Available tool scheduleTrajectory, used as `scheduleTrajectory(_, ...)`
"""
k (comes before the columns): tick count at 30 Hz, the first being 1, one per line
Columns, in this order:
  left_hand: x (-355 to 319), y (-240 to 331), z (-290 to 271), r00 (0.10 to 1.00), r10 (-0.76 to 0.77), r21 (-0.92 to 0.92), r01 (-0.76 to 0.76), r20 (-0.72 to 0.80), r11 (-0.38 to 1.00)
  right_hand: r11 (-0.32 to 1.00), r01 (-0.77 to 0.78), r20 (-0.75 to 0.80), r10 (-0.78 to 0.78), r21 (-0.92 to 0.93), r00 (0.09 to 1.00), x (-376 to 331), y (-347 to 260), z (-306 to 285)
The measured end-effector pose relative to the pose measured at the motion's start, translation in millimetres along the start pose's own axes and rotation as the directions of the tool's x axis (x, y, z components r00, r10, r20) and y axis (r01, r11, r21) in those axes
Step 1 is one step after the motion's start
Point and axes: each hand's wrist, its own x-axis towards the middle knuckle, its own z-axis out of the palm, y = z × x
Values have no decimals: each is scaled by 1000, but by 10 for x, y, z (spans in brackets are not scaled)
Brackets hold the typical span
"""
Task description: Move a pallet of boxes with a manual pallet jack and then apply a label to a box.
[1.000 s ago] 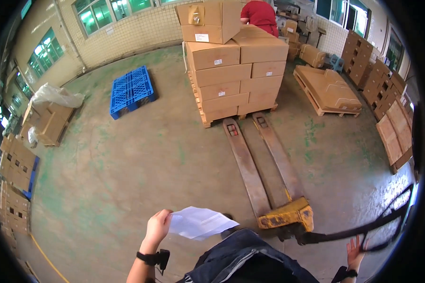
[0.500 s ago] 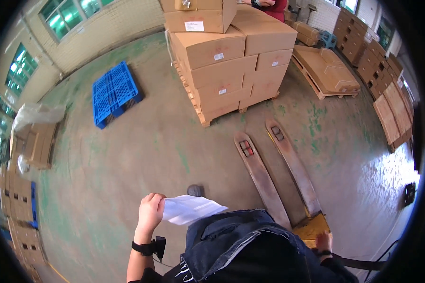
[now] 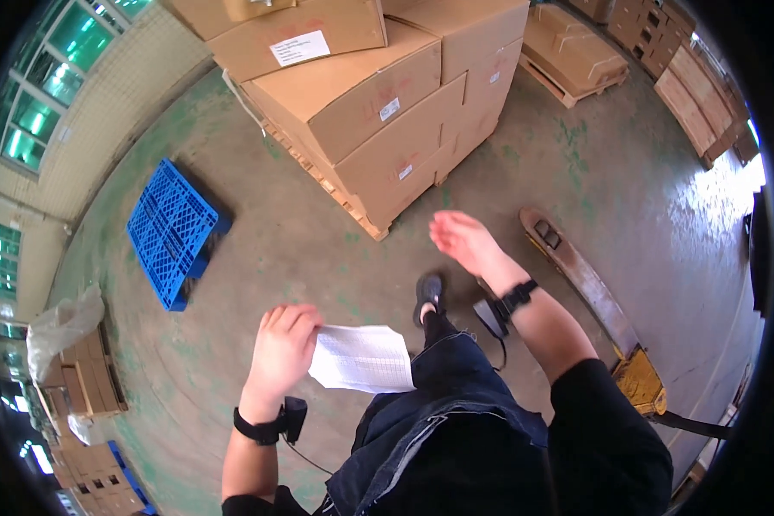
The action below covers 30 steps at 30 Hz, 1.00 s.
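My left hand (image 3: pixel 282 346) grips a white printed sheet of paper (image 3: pixel 363 358) by its left edge, low in the view and close to my body. My right hand (image 3: pixel 461 239) is raised in front of me, fingers apart and holding nothing, a short way from a tall stack of brown cardboard boxes (image 3: pixel 378 95) on a wooden pallet. Both wrists wear black straps. My dark shoe (image 3: pixel 427 291) steps on the concrete floor below the right hand.
A yellow pallet jack (image 3: pixel 593 301) with long forks lies on the floor to my right. A blue plastic pallet (image 3: pixel 174 230) sits to the left. More boxes and flat cardboard stand at the far right (image 3: pixel 576 47) and lower left (image 3: pixel 82 383).
I have walked closer to the box stack, which now fills the top. My right hand came off the pallet jack handle and rose in front of me. The left hand still holds the paper.
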Motion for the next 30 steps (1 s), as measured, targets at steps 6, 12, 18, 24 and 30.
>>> scheduleTrajectory(6, 466, -490, 81, 987, -92, 25, 90, 132, 996, 958, 215, -265, -161, 188, 951, 1881, -223, 96)
scheduleTrajectory(12, 1255, -929, 51, 978, -136, 42, 130, 161, 991, 925, 328, -516, -190, 190, 835, 2694, -388, 188)
scheduleTrajectory(18, 1861, -1383, 17, 972, -207, -163, 223, 109, 961, 900, 421, -580, -404, -113, 708, 2942, -364, 189)
scheduleTrajectory(24, 2141, -1901, -26, 979, -191, -286, 203, 69, 936, 819, 426, -635, -569, -384, 522, 3056, -302, 281)
scheduleTrajectory(30, 2063, -2402, -345, 820, -567, -620, 407, -76, 671, 808, 539, -594, -559, -236, 578, 3079, -323, 256)
